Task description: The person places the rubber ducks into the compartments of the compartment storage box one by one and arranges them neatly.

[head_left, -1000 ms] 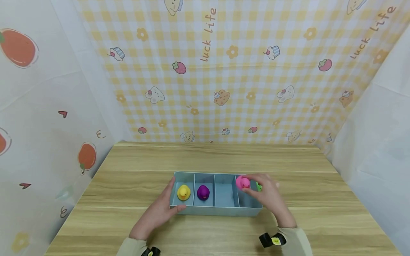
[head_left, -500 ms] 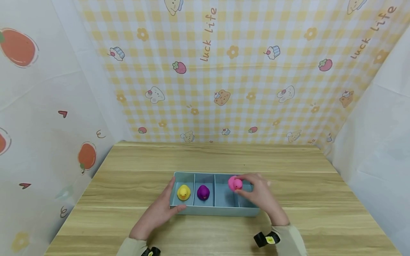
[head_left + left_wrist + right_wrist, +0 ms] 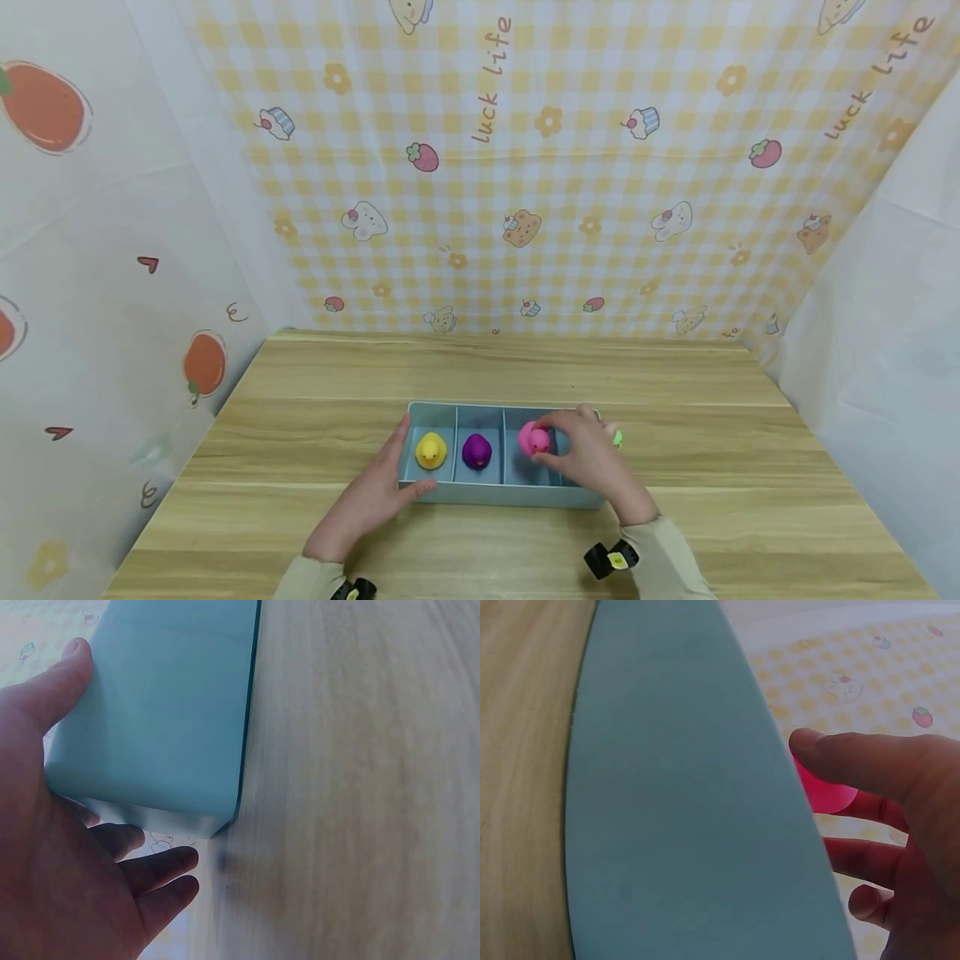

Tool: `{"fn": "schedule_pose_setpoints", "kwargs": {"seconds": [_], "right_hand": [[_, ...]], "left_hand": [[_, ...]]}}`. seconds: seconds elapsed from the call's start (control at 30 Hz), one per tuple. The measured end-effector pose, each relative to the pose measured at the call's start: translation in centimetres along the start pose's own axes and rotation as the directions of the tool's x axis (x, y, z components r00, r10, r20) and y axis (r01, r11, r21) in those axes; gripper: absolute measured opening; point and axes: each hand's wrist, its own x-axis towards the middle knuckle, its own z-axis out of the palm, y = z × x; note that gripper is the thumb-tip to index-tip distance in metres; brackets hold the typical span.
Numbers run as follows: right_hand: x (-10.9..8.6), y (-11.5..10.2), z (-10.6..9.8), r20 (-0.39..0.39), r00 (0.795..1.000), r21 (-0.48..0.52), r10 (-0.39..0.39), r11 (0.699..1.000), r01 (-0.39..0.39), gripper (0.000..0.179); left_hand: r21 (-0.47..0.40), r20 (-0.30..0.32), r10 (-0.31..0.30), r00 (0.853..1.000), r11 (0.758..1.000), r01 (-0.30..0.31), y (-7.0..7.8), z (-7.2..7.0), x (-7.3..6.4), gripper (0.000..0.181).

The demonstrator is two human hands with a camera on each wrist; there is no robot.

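A light blue box (image 3: 510,495) with compartments side by side lies on the wooden table. In its leftmost compartment sits a yellow rubber duck (image 3: 431,451), and beside that one a purple rubber duck (image 3: 477,452). My left hand (image 3: 377,493) holds the box's left end, thumb (image 3: 71,675) on the front wall and fingers along the end wall. Between thumb and fingers my right hand (image 3: 592,454) pinches a pink rubber duck (image 3: 534,439) over the third compartment. The right wrist view shows only part of the pink duck (image 3: 829,791) behind the front wall. The right hand covers much of the rightmost compartment.
A small bright green object (image 3: 617,438) shows at the box's right end, mostly hidden by the right hand. Table surface (image 3: 337,367) surrounds the box. A yellow checked cloth (image 3: 480,208) hangs behind, with white printed cloths at both sides.
My right hand has moved left with the pink duck, from over the rightmost compartment to the third one. The left hand and the box stay where they were.
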Motion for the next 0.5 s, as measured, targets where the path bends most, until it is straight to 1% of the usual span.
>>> {"fn": "schedule_pose_setpoints", "kwargs": {"seconds": [0.3,0.5], "right_hand": [[0.5,-0.4,1.0,0.067,0.997,-0.105,-0.028,0.994,0.035,0.035],[0.8,-0.5,1.4,0.092,0.995,-0.154,-0.025,0.987,0.039,0.034]], "left_hand": [[-0.007,0.0,-0.009,1.0,1.0,0.009,0.1,-0.1,0.0,0.1],[-0.004,-0.002,-0.008,1.0,1.0,0.008,0.1,-0.1,0.0,0.1]]}}
